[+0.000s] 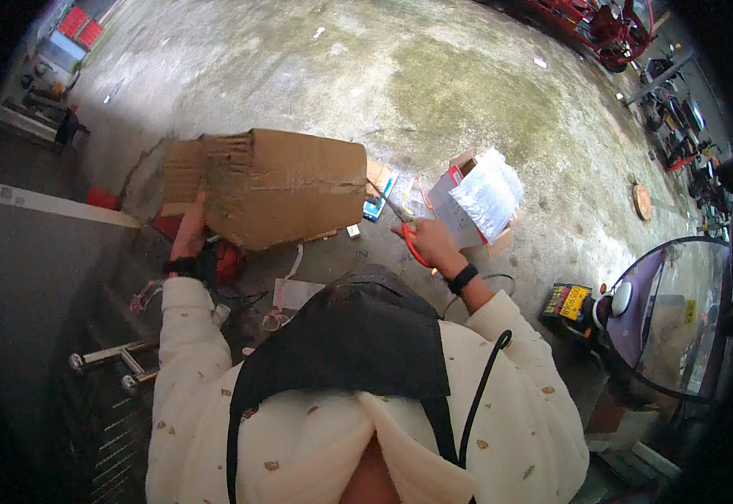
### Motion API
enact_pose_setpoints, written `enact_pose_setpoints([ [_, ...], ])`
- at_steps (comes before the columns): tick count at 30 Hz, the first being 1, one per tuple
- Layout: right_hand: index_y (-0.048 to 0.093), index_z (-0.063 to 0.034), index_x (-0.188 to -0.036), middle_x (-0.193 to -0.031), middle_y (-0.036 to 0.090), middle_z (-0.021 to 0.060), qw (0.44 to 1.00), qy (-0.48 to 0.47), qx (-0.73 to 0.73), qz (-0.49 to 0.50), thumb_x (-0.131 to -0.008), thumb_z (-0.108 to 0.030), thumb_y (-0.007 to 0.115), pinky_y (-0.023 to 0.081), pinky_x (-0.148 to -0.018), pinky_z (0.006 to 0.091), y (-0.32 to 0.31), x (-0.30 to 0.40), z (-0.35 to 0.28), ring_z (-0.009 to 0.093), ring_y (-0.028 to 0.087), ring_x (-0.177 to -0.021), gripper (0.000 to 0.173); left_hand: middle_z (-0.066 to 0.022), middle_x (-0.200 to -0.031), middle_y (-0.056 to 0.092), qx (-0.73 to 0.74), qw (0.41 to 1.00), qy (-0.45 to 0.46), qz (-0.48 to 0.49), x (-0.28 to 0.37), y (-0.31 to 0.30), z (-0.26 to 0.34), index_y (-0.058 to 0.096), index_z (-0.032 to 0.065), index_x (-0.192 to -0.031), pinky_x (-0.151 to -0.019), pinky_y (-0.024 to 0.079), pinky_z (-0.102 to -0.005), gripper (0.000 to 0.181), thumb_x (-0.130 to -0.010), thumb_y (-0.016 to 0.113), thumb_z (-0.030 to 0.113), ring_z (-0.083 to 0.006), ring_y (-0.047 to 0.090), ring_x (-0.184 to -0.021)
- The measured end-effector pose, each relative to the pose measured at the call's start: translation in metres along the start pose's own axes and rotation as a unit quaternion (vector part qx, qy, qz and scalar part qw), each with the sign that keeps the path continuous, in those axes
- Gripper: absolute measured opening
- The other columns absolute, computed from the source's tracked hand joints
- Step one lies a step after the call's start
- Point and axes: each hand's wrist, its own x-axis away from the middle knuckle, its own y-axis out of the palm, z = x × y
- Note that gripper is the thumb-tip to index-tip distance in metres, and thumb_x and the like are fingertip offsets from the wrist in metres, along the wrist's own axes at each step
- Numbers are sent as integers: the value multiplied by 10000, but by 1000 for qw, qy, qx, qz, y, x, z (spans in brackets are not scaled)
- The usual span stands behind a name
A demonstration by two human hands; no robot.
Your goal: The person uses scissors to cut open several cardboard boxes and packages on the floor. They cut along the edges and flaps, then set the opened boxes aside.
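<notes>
My left hand [191, 230] grips a large sheet of brown cardboard [297, 183] at its torn, corrugated left side; the fingers are hidden by it. The cardboard is raised in front of me and creased across the middle. In my right hand [434, 242] is a pair of scissors [411, 242] with red handles. Their dark blades point up and left, with the tips close to the cardboard's right edge. Whether the tips touch it I cannot tell.
An opened carton [457, 214] with silvery wrapping [489, 192] on it stands right of the scissors. Behind the cardboard lies a blue box [382, 195]. A scooter windshield [669, 321] rises at right, a grey panel [51, 271] at left. Red machinery [606, 31] stands far right.
</notes>
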Motion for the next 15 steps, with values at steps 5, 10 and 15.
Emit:
enact_pose_setpoints([
  [5,668,-36,-769,-757,667,177,985,-22,164,39,-816,-403,670,525,-595,420,2,-10,27,320,675,-703,369,-60,-1398,482,-76,995,68,-25,-14,52,-6,398,78,-1423,-1046,371,-441,581,-978,470,444,-229,479,-1239],
  [10,685,-71,-712,-719,664,118,955,-129,265,-24,-767,-237,649,505,-508,386,20,-33,46,273,667,-636,179,-90,-1376,502,-301,938,171,-24,-109,14,-66,392,48,-1426,-1033,367,-450,552,-971,475,349,-229,495,-1217],
  [15,702,-91,-714,-698,661,122,930,-132,336,-70,-746,-240,662,498,-498,394,35,-39,41,278,665,-635,158,-129,-1317,544,-537,836,107,-14,-80,116,-9,429,19,-1393,-965,420,-472,578,-955,489,391,-255,555,-1138],
])
